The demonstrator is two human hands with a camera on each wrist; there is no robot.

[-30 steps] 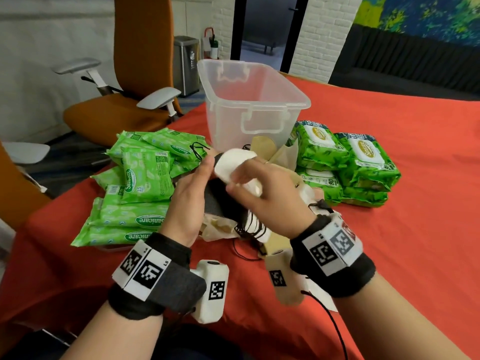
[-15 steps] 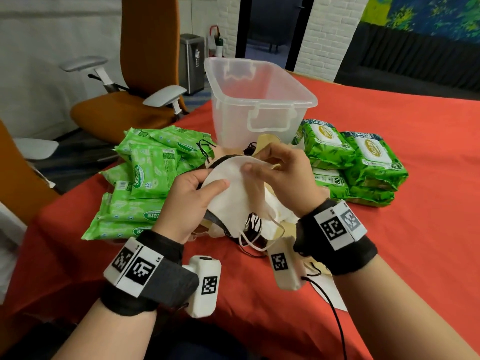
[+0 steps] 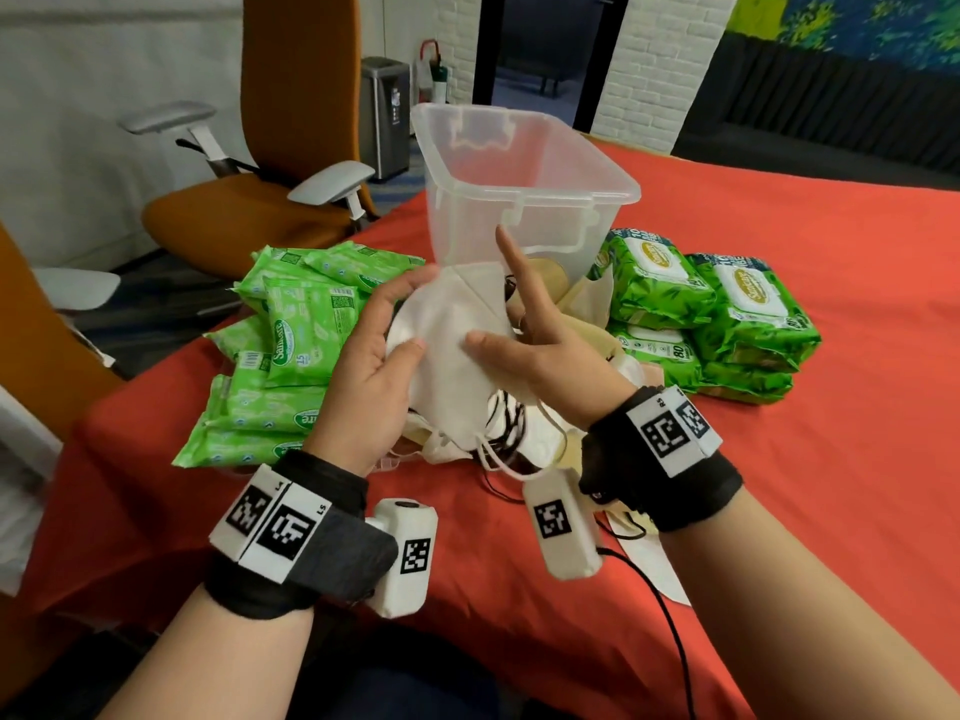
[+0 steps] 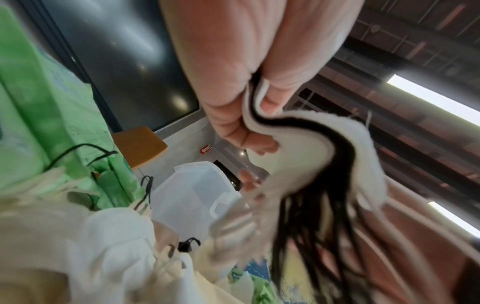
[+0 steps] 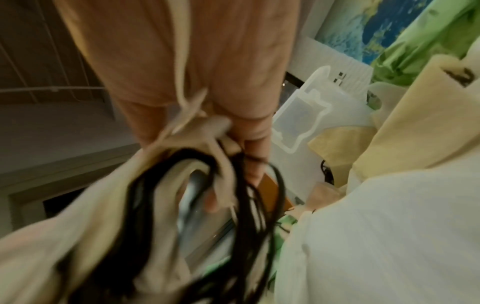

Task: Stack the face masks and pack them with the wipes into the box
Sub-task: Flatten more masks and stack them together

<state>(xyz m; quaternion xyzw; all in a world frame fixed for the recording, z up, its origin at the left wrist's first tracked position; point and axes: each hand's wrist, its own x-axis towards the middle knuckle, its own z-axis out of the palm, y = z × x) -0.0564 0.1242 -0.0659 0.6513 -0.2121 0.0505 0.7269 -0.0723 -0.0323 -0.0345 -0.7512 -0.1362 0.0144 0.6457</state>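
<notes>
From the head view, my left hand (image 3: 371, 376) grasps a stack of face masks (image 3: 452, 350) by its left edge, thumb on top and fingers curled beneath, holding it above the red tabletop (image 3: 779, 459). My right hand (image 3: 540, 350) lies against the stack's right side, thumb pressed on the top white mask, forefinger pointing straight up, clutching nothing. The clear box (image 3: 519, 184) stands just beyond the stack. Flat green wipes packs (image 3: 296, 350) lie piled to the left, thicker wipes bundles (image 3: 711, 314) stacked to the right. More loose masks (image 3: 587, 309) lie under and behind my hands.

From the left wrist, my fingers (image 4: 233, 115) pinch the stack's edge, white layers with a black one between, black ear loops (image 4: 306, 222) hanging down; the box (image 4: 192, 191) sits beyond.

The right wrist view is blurred: my fingers (image 5: 249, 144) rest extended against masks and tangled loops (image 5: 244, 195), the box (image 5: 311, 123) just beyond.
</notes>
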